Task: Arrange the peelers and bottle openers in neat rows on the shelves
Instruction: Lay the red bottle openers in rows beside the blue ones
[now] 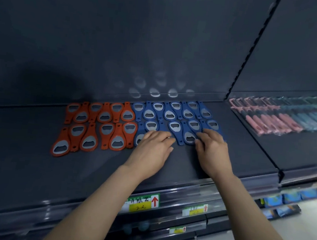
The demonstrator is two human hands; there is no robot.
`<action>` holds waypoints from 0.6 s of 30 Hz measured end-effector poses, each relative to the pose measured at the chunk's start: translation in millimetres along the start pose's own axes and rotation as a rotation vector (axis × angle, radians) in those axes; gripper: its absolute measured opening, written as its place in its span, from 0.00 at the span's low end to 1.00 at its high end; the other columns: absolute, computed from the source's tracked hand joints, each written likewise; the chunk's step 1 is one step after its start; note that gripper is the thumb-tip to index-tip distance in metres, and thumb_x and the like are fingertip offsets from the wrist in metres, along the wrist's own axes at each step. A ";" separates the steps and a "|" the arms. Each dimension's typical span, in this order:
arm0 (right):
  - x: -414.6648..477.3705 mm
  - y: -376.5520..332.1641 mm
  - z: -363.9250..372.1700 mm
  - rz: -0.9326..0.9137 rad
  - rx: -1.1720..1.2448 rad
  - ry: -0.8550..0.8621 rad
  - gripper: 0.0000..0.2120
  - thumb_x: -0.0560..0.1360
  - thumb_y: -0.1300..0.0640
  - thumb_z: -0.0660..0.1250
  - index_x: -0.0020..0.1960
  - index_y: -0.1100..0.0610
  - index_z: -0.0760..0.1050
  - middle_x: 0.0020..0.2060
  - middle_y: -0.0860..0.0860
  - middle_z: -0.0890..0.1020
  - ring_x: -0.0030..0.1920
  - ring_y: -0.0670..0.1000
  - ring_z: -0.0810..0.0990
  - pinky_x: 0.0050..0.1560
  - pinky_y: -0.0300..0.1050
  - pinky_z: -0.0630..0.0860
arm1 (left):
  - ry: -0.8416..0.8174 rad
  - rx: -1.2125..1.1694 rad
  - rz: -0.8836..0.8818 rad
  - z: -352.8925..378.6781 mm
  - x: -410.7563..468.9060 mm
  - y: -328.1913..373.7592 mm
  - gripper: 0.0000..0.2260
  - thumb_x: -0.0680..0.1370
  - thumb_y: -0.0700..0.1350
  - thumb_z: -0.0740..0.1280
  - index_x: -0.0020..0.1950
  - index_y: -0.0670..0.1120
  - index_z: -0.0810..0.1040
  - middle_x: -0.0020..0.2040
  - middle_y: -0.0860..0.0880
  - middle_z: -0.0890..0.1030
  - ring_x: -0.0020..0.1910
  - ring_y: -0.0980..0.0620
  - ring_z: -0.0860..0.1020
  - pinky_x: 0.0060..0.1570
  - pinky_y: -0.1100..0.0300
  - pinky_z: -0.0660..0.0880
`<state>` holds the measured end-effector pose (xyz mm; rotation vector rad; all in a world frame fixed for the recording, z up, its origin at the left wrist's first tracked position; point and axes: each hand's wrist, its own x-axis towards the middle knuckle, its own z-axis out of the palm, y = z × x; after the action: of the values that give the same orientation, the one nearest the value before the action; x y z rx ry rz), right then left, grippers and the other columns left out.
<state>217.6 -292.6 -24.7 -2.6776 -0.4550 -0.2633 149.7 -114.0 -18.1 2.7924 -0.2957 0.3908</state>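
**A:** What sits farthest left?

**B:** Orange bottle openers [95,126], in two rows on the dark shelf [26,156], heads and handles alternating. The near-left one juts toward the front edge, out of line with its row. Bare shelf lies to their left and in front of them.

**A:** And the left hand?

**B:** The left hand [151,150] lies flat, fingers straight and close together, resting on the near row of the blue bottle openers [170,113]. It curls round nothing. Its fingers cover the left end of that row, just right of the orange block.

**A:** How do the blue ones lie against both hands?

**B:** In two rows, touching the orange ones on the left, with the far row close to the back panel. The near row runs under both sets of fingertips. A couple of openers lie uncovered between the hands.

**A:** The right hand?

**B:** The right hand [214,151] has its fingers slightly bent and spread, tips pressing down on the right end of the near blue row. Its thumb touches the head of an opener between the hands. The fingertips are blurred, but nothing is lifted.

**A:** Room to move?

**B:** Open shelf runs from the wrists to the front lip, where price labels [142,202] hang. More bare shelf runs right to the seam with the next bay. Past it, pink peelers [268,121] and teal peelers [313,119] lie in wrapped rows, well apart from the hands.
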 end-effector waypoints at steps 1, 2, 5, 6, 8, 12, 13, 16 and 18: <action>1.9 5.0 -0.9 0.028 -0.018 -0.001 0.15 0.79 0.56 0.60 0.63 0.59 0.75 0.65 0.55 0.73 0.68 0.57 0.67 0.63 0.50 0.63 | -0.015 0.002 0.011 2.6 5.7 3.1 0.16 0.81 0.46 0.56 0.69 0.46 0.70 0.69 0.48 0.69 0.68 0.48 0.65 0.67 0.60 0.47; 4.0 10.1 -1.7 0.058 -0.029 -0.006 0.15 0.79 0.56 0.60 0.64 0.59 0.74 0.66 0.55 0.71 0.68 0.57 0.65 0.64 0.50 0.63 | -0.036 0.009 0.024 5.0 11.0 5.7 0.17 0.82 0.46 0.56 0.70 0.46 0.69 0.70 0.48 0.67 0.69 0.49 0.63 0.67 0.60 0.46; 8.9 20.6 -3.2 0.140 -0.013 -0.034 0.17 0.80 0.56 0.57 0.67 0.57 0.71 0.69 0.55 0.68 0.71 0.56 0.61 0.66 0.53 0.61 | -0.113 0.034 0.051 12.1 21.1 11.3 0.18 0.82 0.47 0.54 0.71 0.46 0.66 0.73 0.47 0.64 0.72 0.50 0.59 0.70 0.57 0.45; 9.9 22.2 -3.1 0.153 -0.006 -0.045 0.17 0.80 0.55 0.57 0.67 0.56 0.70 0.70 0.54 0.67 0.71 0.56 0.60 0.66 0.53 0.61 | -0.136 0.038 0.051 14.2 22.6 12.4 0.18 0.82 0.47 0.53 0.72 0.47 0.65 0.73 0.47 0.63 0.73 0.50 0.58 0.71 0.56 0.45; 10.6 23.5 -1.5 0.143 -0.026 -0.078 0.17 0.80 0.54 0.57 0.67 0.55 0.69 0.69 0.53 0.67 0.71 0.55 0.60 0.66 0.53 0.61 | -0.164 0.050 0.047 17.3 23.4 13.0 0.18 0.82 0.46 0.53 0.73 0.48 0.64 0.74 0.47 0.62 0.73 0.50 0.58 0.72 0.54 0.45; 9.1 23.4 1.9 0.100 -0.073 -0.111 0.18 0.80 0.51 0.57 0.68 0.55 0.67 0.69 0.52 0.67 0.71 0.54 0.59 0.66 0.52 0.60 | -0.159 0.072 0.030 20.0 22.2 11.7 0.19 0.82 0.48 0.54 0.73 0.49 0.63 0.73 0.48 0.63 0.72 0.51 0.60 0.72 0.56 0.45; 8.4 23.4 2.1 0.091 -0.076 -0.114 0.19 0.80 0.50 0.57 0.68 0.55 0.67 0.69 0.52 0.67 0.71 0.54 0.59 0.67 0.51 0.60 | -0.154 0.076 0.025 20.2 21.8 11.6 0.19 0.82 0.48 0.54 0.73 0.49 0.63 0.73 0.49 0.63 0.72 0.51 0.60 0.72 0.56 0.45; 8.0 24.2 2.1 0.066 -0.072 -0.118 0.19 0.80 0.50 0.57 0.69 0.55 0.67 0.69 0.52 0.67 0.72 0.54 0.59 0.67 0.50 0.59 | -0.138 0.082 0.020 20.4 20.4 11.7 0.19 0.82 0.48 0.55 0.73 0.50 0.64 0.72 0.49 0.64 0.71 0.52 0.61 0.71 0.57 0.44; 8.7 24.9 1.6 0.060 -0.059 -0.122 0.19 0.80 0.50 0.57 0.69 0.55 0.67 0.69 0.52 0.67 0.72 0.54 0.59 0.68 0.50 0.58 | -0.124 0.076 0.015 20.0 20.4 11.5 0.18 0.82 0.48 0.55 0.72 0.50 0.65 0.72 0.49 0.65 0.71 0.52 0.62 0.71 0.58 0.44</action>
<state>234.6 -311.0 -33.0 -2.7701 -0.4085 -0.0979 170.8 -134.4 -27.2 2.8961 -0.3373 0.2371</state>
